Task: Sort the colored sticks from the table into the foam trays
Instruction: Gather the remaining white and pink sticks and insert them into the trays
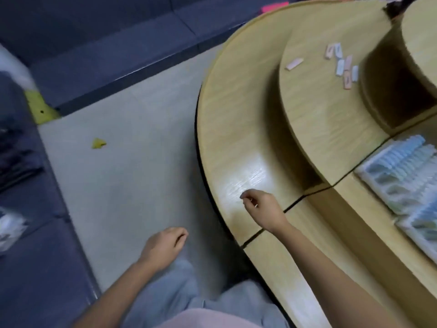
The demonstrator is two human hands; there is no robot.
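Sticks [341, 63] well beyond both hands [165, 245] [262, 208]

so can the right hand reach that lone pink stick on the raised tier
Probably yes, with a stretch: the right hand is over the lower table, and nothing stands between it and the pink stick on the open raised tier.

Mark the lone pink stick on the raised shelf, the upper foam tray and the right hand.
lone pink stick [294, 64]: head view, middle of its top face.
upper foam tray [361, 172]: head view, white rim at its left corner.
right hand [262, 209]: head view, back of the hand.
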